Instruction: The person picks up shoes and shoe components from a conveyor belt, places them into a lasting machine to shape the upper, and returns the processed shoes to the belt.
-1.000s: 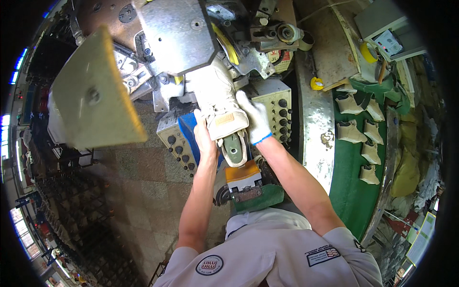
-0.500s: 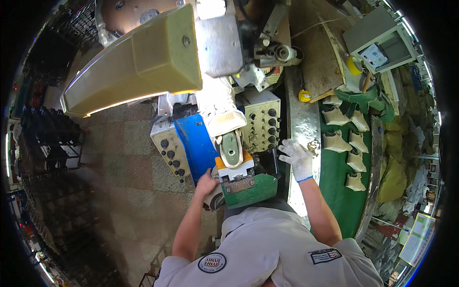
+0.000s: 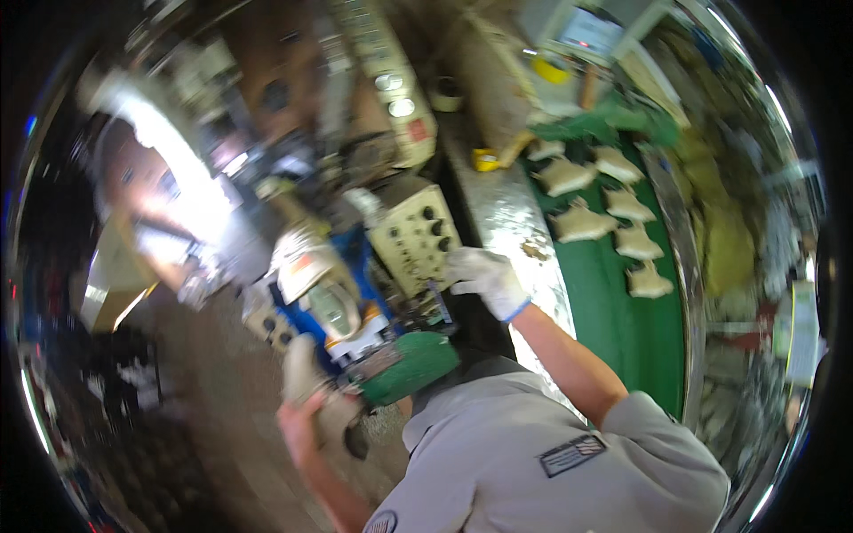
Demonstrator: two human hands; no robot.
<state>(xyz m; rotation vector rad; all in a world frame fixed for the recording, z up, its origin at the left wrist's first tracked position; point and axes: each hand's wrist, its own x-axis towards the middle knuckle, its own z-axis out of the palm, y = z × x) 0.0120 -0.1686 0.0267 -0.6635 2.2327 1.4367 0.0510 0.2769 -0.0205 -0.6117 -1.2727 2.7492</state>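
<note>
We see a worker in a grey shirt (image 3: 498, 444) at a shoe machine, both arms reaching in from below, in a frame softened by blur. At lower left, the bare left hand (image 3: 300, 419) closes on a pale shoe (image 3: 333, 409), low beside the machine and just left of a green guard (image 3: 409, 369); the smear hides from us exactly how the fingers wrap it. On the other side, the right hand (image 3: 487, 280), in a white glove with a blue cuff, hovers by the right edge of a cream panel (image 3: 413, 240) set with black knobs. Its fingers are loosely bent, and we cannot tell whether they touch anything. Between the hands we find a white shoe (image 3: 306, 262), tilted at the machine, a green insert (image 3: 330, 311) in its near end, with blue metal (image 3: 360, 258) behind. To the right, beyond a worn metal ledge (image 3: 498, 209), we count a cluster of pale uppers (image 3: 582, 222) lying on a green belt (image 3: 622, 338), near a green cloth (image 3: 622, 120) and a roll of yellow tape (image 3: 551, 68)
</note>
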